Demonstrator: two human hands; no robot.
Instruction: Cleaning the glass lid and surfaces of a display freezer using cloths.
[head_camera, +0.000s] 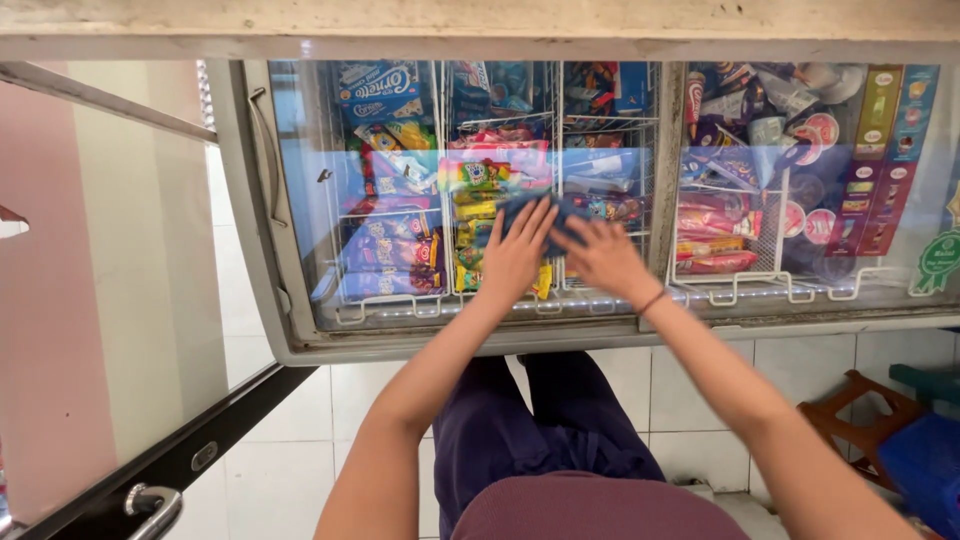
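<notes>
Both arms reach forward over the chest freezer (290, 330), elbows a little bent. The left hand (515, 255) lies flat on the freezer's sliding glass lid (400, 180), fingers spread and pointing away from the person. The right hand (600, 258) lies just beside it, palm down, a thin band at the wrist. Between and under the fingertips sits a blue cloth (558, 215), pressed onto the glass; neither grip pinches it, both simply bear down flat. Most of the cloth is hidden by the hands, and its edge blurs, perhaps from motion. Under the lid, wire baskets (610, 140) hold packed ice creams (395, 250) in boxes and wrappers; glare washes out much of them. Right of the freezer, a wooden stool (860, 410) is cut off at the edge.
</notes>
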